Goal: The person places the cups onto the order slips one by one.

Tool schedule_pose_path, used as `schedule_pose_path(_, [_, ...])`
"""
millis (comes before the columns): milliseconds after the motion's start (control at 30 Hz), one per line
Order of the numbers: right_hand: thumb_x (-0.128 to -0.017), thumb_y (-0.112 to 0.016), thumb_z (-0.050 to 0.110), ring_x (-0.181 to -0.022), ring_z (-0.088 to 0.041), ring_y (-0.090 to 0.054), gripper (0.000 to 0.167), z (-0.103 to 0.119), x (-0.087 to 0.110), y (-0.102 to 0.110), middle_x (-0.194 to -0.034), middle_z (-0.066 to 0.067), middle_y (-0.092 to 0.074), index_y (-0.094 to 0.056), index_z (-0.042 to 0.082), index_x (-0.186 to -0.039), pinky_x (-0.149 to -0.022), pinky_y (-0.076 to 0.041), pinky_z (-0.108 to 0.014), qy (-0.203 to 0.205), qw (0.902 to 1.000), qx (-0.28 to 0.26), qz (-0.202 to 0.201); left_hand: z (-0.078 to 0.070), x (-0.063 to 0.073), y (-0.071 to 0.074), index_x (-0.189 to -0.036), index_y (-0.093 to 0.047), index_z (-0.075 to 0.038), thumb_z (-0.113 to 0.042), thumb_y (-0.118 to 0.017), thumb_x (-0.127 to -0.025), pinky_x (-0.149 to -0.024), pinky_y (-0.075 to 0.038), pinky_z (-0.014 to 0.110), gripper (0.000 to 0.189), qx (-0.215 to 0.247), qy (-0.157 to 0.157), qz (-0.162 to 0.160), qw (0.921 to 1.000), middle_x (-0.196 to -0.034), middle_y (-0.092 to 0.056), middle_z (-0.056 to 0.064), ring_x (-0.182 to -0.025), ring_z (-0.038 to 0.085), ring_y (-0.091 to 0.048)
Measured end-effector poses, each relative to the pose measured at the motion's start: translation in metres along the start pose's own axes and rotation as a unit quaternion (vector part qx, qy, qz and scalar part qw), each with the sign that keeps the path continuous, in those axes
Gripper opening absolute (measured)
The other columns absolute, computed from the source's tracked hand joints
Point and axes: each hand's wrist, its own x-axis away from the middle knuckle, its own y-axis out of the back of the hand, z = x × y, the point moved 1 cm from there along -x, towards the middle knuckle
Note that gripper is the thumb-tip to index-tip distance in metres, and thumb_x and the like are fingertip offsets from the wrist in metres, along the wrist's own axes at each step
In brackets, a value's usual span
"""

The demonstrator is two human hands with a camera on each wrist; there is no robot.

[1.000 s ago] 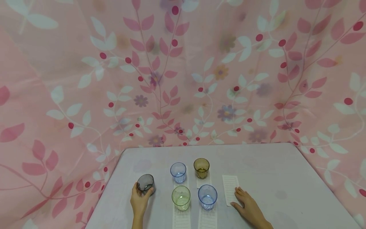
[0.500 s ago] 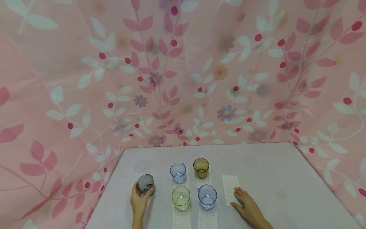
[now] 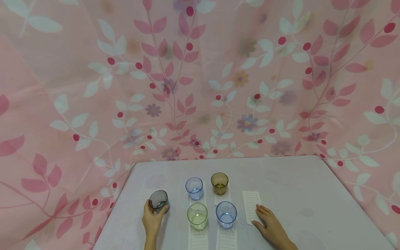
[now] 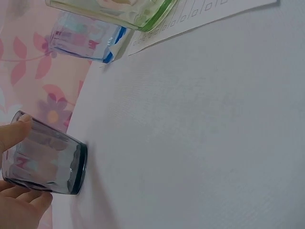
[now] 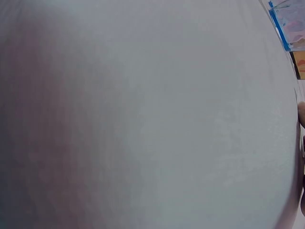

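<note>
At the left of the table, my left hand grips a smoky grey glass tumbler, thumb on one side and fingers on the other. In the left wrist view the grey tumbler stands upright, its thick dark base at the tabletop. My right hand lies palm down with relaxed fingers, its fingertips at the edge of a printed paper strip. Only a sliver of its fingers shows in the right wrist view.
Between the hands stand a light blue tumbler, an amber tumbler, a green tumbler and a blue tumbler, on printed paper strips. A floral curtain hangs behind the white-covered table.
</note>
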Motion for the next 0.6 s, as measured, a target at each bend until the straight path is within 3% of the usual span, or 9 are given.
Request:
schedule_pose_path(67, [-0.072, -0.08, 0.023, -0.116, -0.037, -0.053, 0.051, -0.0015, 0.0007, -0.0004, -0.122, -0.021, -0.06, -0.065, -0.01, -0.108, -0.106, -0.018, -0.008, 0.004, 1.0, -0.005, -0.005, -0.0004, 0.0002, -0.0009, -0.137, -0.022, 0.02, -0.008, -0.078, -0.075, -0.103, -0.034, 0.052, 0.088, -0.005, -0.004, -0.006, 1.0, -0.134, -0.032, 0.044, -0.121, 0.055, -0.037])
schedule_pose_path(133, [-0.071, -0.081, 0.023, -0.116, -0.037, -0.053, 0.052, -0.0032, 0.0013, -0.0011, -0.122, -0.021, -0.06, -0.065, -0.01, -0.108, -0.099, -0.005, 0.002, 0.007, 0.9999, -0.011, -0.008, -0.0005, 0.0001, -0.0015, -0.137, -0.022, 0.02, -0.009, -0.078, -0.075, -0.102, -0.035, 0.052, 0.088, -0.006, -0.006, -0.01, 0.9999, -0.133, -0.032, 0.045, -0.121, 0.056, -0.038])
schedule_pose_path(467, [-0.069, -0.082, 0.023, -0.113, -0.039, -0.054, 0.053, -0.0067, 0.0015, -0.0032, -0.12, -0.022, -0.061, -0.065, -0.011, -0.107, -0.098, -0.006, 0.003, 0.024, 0.9993, -0.02, -0.023, -0.0001, 0.0003, -0.0007, -0.136, -0.03, 0.017, -0.01, -0.081, -0.072, -0.101, -0.037, 0.047, 0.086, 0.013, 0.004, -0.021, 0.9997, -0.133, -0.037, 0.042, -0.122, 0.052, -0.041])
schedule_pose_path(600, [-0.069, -0.082, 0.022, -0.113, -0.039, -0.055, 0.053, -0.0069, 0.001, -0.003, -0.119, -0.022, -0.061, -0.065, -0.011, -0.106, -0.104, -0.022, -0.007, 0.029, 0.999, -0.019, -0.03, -0.0037, -0.0012, 0.0002, -0.135, -0.032, 0.017, -0.008, -0.081, -0.072, -0.101, -0.036, 0.048, 0.085, 0.02, -0.001, -0.015, 0.9997, -0.133, -0.038, 0.041, -0.122, 0.052, -0.041])
